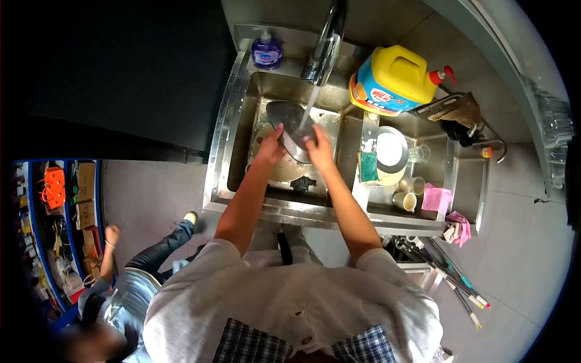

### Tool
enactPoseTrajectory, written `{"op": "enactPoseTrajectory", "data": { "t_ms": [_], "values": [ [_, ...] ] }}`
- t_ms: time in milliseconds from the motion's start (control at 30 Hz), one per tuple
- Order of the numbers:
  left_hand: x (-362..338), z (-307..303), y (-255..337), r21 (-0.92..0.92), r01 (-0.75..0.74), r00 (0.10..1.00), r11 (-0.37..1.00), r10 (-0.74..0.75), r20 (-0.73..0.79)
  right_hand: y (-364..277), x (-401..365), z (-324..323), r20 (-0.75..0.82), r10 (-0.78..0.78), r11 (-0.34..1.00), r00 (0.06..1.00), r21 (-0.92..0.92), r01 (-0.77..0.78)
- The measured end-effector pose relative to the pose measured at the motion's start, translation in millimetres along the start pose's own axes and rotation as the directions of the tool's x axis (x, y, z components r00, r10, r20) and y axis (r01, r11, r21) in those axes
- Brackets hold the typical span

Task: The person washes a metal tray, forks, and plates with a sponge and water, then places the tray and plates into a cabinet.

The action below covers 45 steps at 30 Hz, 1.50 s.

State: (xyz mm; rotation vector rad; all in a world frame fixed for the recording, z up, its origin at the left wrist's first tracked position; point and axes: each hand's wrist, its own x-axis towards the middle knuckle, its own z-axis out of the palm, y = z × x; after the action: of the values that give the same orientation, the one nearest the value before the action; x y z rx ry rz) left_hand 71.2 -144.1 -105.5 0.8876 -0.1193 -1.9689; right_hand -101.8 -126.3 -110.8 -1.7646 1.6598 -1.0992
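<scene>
A dark oval dish (285, 116) is tilted in the left sink basin (238, 148), between my two hands. My left hand (272, 147) grips its near left edge, thumb on top. My right hand (320, 149) is closed at its right side, the fingertips partly hidden. Water from the faucet (327, 51) runs down onto the dish. Under it in the basin lies a pale round plate (279, 170), partly covered. Close to the basin's front wall sits a dark scouring pad (302, 184).
Behind the basin stand purple hand soap (267, 52) and a yellow detergent jug (396, 78). A green sponge (367, 167) lies on the divider. The right basin holds a white bowl (392, 150), cups (404, 200) and a pink cloth (436, 198). Another person (130, 290) is at left, behind me.
</scene>
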Motion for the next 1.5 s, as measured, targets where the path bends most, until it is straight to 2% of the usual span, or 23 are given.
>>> {"op": "enactPoseTrajectory", "data": {
  "t_ms": [33, 100, 200, 233, 300, 367, 433, 467, 500, 533, 567, 667, 700, 767, 867, 967, 1033, 1100, 1167, 1233, 1367, 1467, 1500],
  "values": [
    [-6.0, 7.9, 3.2, -0.041, 0.008, 0.998, 0.999, -0.01, -0.059, 5.9, 7.4, -5.9, 0.03, 0.24, 0.96, 0.97, 0.144, -0.242],
    [-3.1, 0.4, 0.2, -0.206, 0.023, 0.998, 0.978, -0.01, 0.063, 4.0, 17.7, -23.0, 0.276, 0.622, 0.544, 0.733, 0.522, -0.657],
    [0.2, 6.1, 1.0, -0.183, -0.061, 0.998, 0.981, 0.056, -0.03, 6.5, 25.9, -30.6, 0.51, 0.573, 0.092, 0.642, 0.738, -0.669],
    [8.2, 2.4, -0.4, -0.171, -0.099, 0.994, 0.98, 0.089, -0.067, -0.5, 30.4, -32.4, 0.522, 0.532, 0.102, 0.667, 0.743, -0.662],
    [29.9, -5.1, -1.4, 0.269, -0.064, 0.922, 0.961, 0.16, -0.353, -15.9, 38.4, -37.3, 0.537, 0.45, 0.122, 0.714, 0.755, -0.644],
    [53.6, -15.8, -4.5, 0.569, 0.139, 0.859, 0.81, 0.187, -0.476, -25.3, 46.4, -25.1, 0.467, 0.573, 0.062, 0.673, 0.795, -0.604],
    [89.3, -39.6, -8.7, 0.725, 0.365, 0.85, 0.584, 0.11, -0.516, -19.8, 55.8, -18.4, 0.542, 0.458, 0.126, 0.705, 0.745, -0.655],
    [162.8, -104.7, -58.8, 0.833, 0.279, 0.844, 0.478, 0.291, -0.45, -65.7, 58.4, -25.7, 0.426, 0.607, 0.233, 0.671, 0.711, -0.663],
    [106.8, -53.0, -28.2, 0.633, 0.432, 0.794, 0.643, 0.062, -0.605, -70.4, 55.7, -21.5, 0.373, 0.552, 0.488, 0.746, 0.581, -0.652],
    [96.4, -38.1, -30.6, 0.576, 0.38, 0.843, 0.724, -0.015, -0.537, -74.8, 53.1, -17.2, 0.316, 0.491, 0.704, 0.812, 0.406, -0.583],
    [90.4, -27.7, -32.1, 0.504, 0.337, 0.886, 0.795, -0.086, -0.456, -73.4, 42.7, -9.6, 0.252, 0.331, 0.792, 0.909, 0.449, -0.413],
    [72.1, 8.7, -9.3, 0.279, 0.198, 0.961, 0.94, -0.131, -0.242, -70.3, 20.4, -16.0, 0.221, 0.29, 0.903, 0.931, 0.258, -0.342],
    [56.5, 36.1, 5.3, 0.086, 0.163, 0.965, 0.983, -0.14, -0.221, -65.4, 10.1, -19.3, 0.138, 0.125, 0.978, 0.982, 0.152, -0.146],
    [56.3, 38.6, 32.0, 0.009, 0.248, 0.961, 0.969, -0.244, -0.131, -93.4, 5.3, -46.5, 0.276, 0.221, 0.973, 0.936, -0.124, -0.193],
    [60.8, 33.2, 22.2, 0.356, -0.065, 0.998, 0.932, 0.07, 0.0, -112.6, -2.7, -60.5, 0.35, 0.328, 0.918, 0.878, -0.336, -0.209],
    [86.7, 8.1, 5.8, 0.261, -0.192, 0.966, 0.946, 0.229, -0.119, -93.1, -5.4, -67.0, 0.425, 0.018, 0.974, 0.905, -0.211, 0.08],
    [48.8, 30.1, 14.5, 0.501, -0.258, 0.935, 0.826, 0.344, -0.085, -56.9, 11.8, -74.7, 0.462, -0.141, 0.974, 0.875, -0.093, 0.205],
    [23.8, 32.1, 8.5, 0.542, -0.446, 0.866, 0.712, 0.497, 0.058, -41.7, 48.3, -89.4, 0.328, 0.019, 0.999, 0.944, -0.051, -0.003],
    [18.8, 23.2, 4.6, 0.706, -0.56, 0.776, 0.433, 0.573, 0.264, -38.5, 98.2, -88.3, 0.165, 0.081, 0.969, 0.983, -0.242, -0.039],
    [-11.7, 48.6, 9.4, 0.723, -0.68, 0.627, 0.121, 0.608, 0.488, -29.0, 143.2, -71.4, 0.219, 0.071, 0.963, 0.973, -0.271, -0.009],
    [-57.3, 75.8, 10.1, 0.925, -0.375, 0.856, -0.059, 0.361, 0.37, -38.1, 197.5, -42.3, 0.446, -0.004, 0.904, 0.895, -0.382, 0.194],
    [-86.1, 97.6, 15.6, 0.915, -0.384, 0.848, -0.126, 0.343, 0.404, -31.2, 218.4, -29.4, 0.516, -0.084, 0.871, 0.853, -0.378, 0.315],
    [-88.3, 95.4, 14.8, 0.907, -0.398, 0.834, -0.136, 0.359, 0.419, -27.2, 228.9, -32.2, 0.55, 0.021, 0.932, 0.835, -0.313, 0.183]
  ]
}}
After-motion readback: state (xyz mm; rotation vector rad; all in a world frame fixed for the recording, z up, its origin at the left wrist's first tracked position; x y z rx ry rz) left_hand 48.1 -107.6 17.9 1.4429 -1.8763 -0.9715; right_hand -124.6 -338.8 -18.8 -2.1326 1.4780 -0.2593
